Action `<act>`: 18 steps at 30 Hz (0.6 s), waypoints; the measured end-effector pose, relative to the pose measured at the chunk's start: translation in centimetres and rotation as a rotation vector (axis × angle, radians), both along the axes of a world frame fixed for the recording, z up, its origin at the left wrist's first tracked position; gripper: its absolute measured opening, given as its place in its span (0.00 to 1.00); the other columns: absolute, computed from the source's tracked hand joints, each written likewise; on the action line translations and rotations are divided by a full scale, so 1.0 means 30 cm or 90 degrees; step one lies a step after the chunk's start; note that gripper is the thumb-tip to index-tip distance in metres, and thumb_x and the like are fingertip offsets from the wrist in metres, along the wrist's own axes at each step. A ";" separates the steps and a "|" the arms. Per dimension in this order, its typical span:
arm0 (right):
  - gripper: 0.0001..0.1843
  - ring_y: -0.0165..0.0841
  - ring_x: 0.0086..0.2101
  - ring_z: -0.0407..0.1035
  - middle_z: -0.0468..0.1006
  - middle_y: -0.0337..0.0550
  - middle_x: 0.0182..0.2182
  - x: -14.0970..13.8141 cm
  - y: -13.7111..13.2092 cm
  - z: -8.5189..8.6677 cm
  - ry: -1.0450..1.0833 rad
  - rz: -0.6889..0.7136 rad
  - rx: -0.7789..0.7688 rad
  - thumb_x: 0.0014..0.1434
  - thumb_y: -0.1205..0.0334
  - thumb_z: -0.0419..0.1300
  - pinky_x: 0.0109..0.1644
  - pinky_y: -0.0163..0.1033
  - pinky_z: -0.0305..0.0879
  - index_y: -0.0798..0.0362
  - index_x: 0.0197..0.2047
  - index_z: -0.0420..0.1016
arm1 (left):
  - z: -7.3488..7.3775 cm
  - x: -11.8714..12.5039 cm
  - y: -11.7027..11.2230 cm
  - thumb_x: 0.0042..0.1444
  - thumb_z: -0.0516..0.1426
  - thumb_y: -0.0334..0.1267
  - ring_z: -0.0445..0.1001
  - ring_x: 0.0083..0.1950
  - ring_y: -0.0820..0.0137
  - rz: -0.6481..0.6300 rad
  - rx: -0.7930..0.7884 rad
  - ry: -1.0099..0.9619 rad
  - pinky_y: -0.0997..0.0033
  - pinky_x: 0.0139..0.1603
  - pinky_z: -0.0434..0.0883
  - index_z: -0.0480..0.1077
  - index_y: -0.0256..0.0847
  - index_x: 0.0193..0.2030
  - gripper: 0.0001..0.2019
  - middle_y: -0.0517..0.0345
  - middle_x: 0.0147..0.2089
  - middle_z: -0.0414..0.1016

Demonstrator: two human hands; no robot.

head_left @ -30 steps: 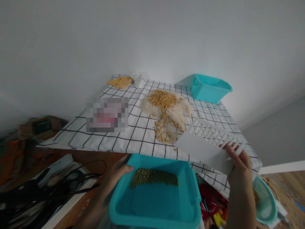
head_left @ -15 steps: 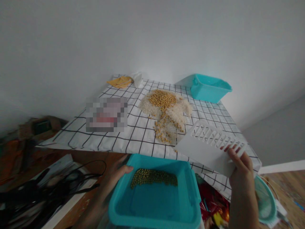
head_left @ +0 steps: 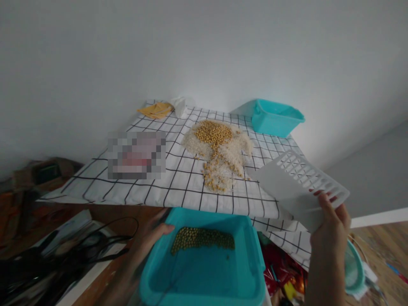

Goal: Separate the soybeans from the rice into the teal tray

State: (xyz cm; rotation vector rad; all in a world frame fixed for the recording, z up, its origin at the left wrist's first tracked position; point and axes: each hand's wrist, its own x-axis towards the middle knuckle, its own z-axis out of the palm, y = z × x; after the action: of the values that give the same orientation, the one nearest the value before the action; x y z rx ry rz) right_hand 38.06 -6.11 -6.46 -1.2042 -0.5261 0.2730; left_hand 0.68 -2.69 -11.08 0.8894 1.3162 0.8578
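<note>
My left hand (head_left: pixel 157 233) grips the left rim of a turquoise plastic bin (head_left: pixel 204 278), its thumb over the edge. The bin is just below the table's front edge, with a band of round greenish beans (head_left: pixel 204 239) along its far side. In my right hand (head_left: pixel 333 216) is a flat white plastic scraper (head_left: pixel 287 182) with a row of slots, tilted above the table's right side. Left of the scraper, a heap of yellow soybeans (head_left: pixel 213 131) lies on spread white rice (head_left: pixel 234 151), with a smaller mixed patch in front.
A second turquoise bin (head_left: pixel 276 119) stands at the back right of the checked tablecloth (head_left: pixel 178 182). Yellow cloth (head_left: pixel 156 110) and a white crumpled piece (head_left: pixel 179 106) lie at the back left. A blurred-out item (head_left: pixel 137 155) is at left. A turquoise-rimmed sieve (head_left: pixel 353 267) sits low right.
My right hand has moved the scraper right and turned it, away from the front patch of grains. My left hand stays on the bin. The whole view has shifted slightly.
</note>
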 end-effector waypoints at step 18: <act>0.13 0.30 0.30 0.69 0.77 0.39 0.29 -0.008 -0.001 -0.005 -0.006 0.037 -0.034 0.44 0.55 0.70 0.34 0.34 0.62 0.54 0.29 0.77 | 0.030 0.032 -0.030 0.44 0.61 0.39 0.82 0.40 0.52 -0.020 -0.051 -0.058 0.64 0.36 0.75 0.70 0.42 0.60 0.31 0.57 0.38 0.86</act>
State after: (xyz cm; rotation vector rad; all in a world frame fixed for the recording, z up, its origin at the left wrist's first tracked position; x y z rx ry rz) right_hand 37.81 -6.14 -6.61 -1.2443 -0.5664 0.3329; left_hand 1.64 -3.59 -10.17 0.7980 1.2464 0.8071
